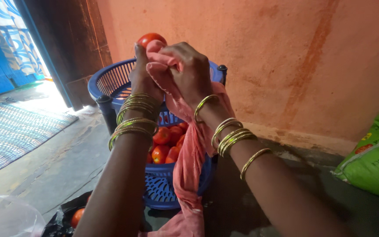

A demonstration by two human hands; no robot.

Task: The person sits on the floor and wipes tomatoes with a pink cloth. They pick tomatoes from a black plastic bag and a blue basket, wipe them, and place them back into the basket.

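Head view, upper middle of the frame: left hand (142, 75) gripping a red tomato (151, 39), fingers curled around it. Right hand (188, 72) just beside, fingers pressed together on a pink cloth (189, 162) rubbing against the tomato, cloth hanging down to the bottom edge. Behind and below: blue basket (110, 81) holding more tomatoes (166, 142). Far right: green sack (373, 153). Left: striped mat (14, 131).

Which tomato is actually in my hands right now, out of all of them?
The tomato at the top, held up by your left hand while your right hand presses the pink cloth on it. The other tomatoes lie in the blue basket.
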